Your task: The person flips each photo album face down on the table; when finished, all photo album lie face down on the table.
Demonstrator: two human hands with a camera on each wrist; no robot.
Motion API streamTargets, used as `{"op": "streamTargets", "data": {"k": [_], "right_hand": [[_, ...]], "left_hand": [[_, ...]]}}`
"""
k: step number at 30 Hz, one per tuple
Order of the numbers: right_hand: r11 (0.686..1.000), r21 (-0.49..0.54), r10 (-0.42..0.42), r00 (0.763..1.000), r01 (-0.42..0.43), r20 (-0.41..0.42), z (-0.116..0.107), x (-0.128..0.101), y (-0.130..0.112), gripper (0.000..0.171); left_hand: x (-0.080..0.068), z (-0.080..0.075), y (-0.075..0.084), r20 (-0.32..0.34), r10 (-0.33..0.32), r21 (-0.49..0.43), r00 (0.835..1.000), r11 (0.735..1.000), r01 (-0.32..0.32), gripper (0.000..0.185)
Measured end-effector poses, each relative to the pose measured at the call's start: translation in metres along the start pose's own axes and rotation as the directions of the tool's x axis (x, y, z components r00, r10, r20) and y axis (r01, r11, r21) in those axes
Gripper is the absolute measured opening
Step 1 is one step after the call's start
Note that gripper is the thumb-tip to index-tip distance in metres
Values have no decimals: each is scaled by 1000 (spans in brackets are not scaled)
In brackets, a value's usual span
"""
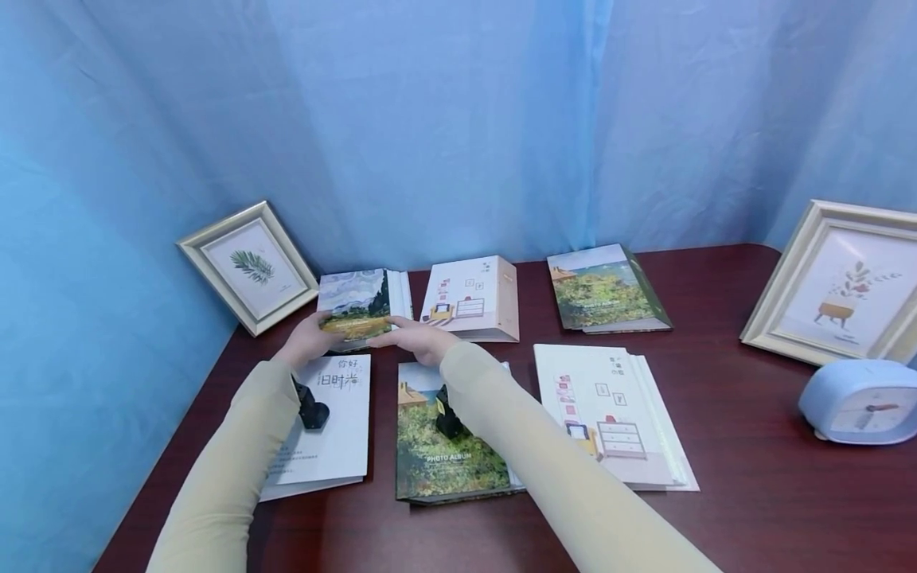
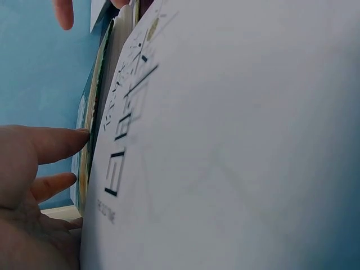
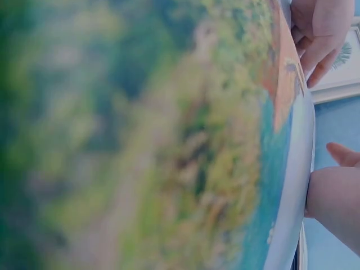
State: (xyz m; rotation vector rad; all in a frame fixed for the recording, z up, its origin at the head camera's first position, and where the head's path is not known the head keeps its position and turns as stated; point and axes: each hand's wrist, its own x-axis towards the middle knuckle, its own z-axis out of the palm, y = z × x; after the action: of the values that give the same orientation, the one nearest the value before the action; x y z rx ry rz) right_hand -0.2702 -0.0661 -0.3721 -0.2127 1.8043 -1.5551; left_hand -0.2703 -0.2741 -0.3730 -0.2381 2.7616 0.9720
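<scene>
A photo album with a painted wheat field and dark trees point(image 1: 356, 296) lies at the back left, its white pages showing on the right side. My left hand point(image 1: 310, 341) is at its front left corner; in the left wrist view a straight finger point(image 2: 62, 142) meets the edge. My right hand point(image 1: 419, 338) is at its front right, thumb and fingers extended along it. Under my left wrist lies a white album with black lettering point(image 1: 337, 430). Beneath my right wrist is a green garden-painting album point(image 1: 444, 469), which fills much of the right wrist view.
Further albums lie to the right: one with furniture drawings point(image 1: 469, 290), another garden one point(image 1: 602, 290), and a larger white one point(image 1: 595, 406). Picture frames stand at left point(image 1: 254, 267) and right point(image 1: 841, 278). A blue clock point(image 1: 860, 402) sits at the right. Blue curtain hangs behind.
</scene>
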Motion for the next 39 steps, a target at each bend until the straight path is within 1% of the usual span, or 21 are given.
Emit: {"op": "streamTargets", "data": {"k": [9, 12, 14, 17, 21, 23, 26, 29, 33, 36, 38, 39], "right_hand": [[999, 33, -5, 1000, 5, -20, 1, 2, 2, 77], [1000, 18, -14, 1000, 14, -15, 0, 1, 3, 77], [1000, 6, -22, 1000, 22, -9, -1, 2, 4, 77], [999, -15, -34, 999, 34, 2, -2, 2, 5, 76], [998, -42, -40, 999, 40, 0, -4, 2, 7, 73], [998, -52, -35, 999, 34, -6, -4, 3, 7, 71], [998, -61, -31, 999, 31, -11, -4, 3, 7, 69], [998, -64, -30, 1000, 29, -3, -4, 3, 6, 68], [997, -65, -34, 999, 34, 2, -6, 3, 6, 67], [997, -72, -39, 999, 40, 4, -6, 3, 7, 66], [996, -73, -42, 999, 43, 11, -7, 4, 7, 66], [996, -72, -44, 999, 45, 15, -6, 4, 8, 66]], "left_hand": [[1, 0, -2, -16, 4, 6, 1000, 1000, -4, 64], [1, 0, -2, -25, -3, -23, 1000, 1000, 3, 66], [0, 0, -2, -27, -7, -63, 1000, 998, 5, 68], [-1, -1, -2, -28, -37, -121, 999, 992, 34, 72], [-2, -4, -1, -22, -89, -134, 996, 987, 85, 74], [-3, -6, 0, -12, -106, -138, 994, 985, 104, 74], [-2, -9, -2, 10, -117, -176, 993, 978, 117, 75], [-1, -12, -3, 57, -83, -217, 995, 972, 93, 76], [-1, -14, -3, 122, -8, -284, 993, 958, 43, 72], [-1, -15, -4, 162, 40, -367, 986, 930, 23, 68], [-2, -15, -4, 187, 61, -429, 981, 903, 26, 65], [-2, -15, -4, 198, 71, -466, 978, 884, 31, 65]]}}
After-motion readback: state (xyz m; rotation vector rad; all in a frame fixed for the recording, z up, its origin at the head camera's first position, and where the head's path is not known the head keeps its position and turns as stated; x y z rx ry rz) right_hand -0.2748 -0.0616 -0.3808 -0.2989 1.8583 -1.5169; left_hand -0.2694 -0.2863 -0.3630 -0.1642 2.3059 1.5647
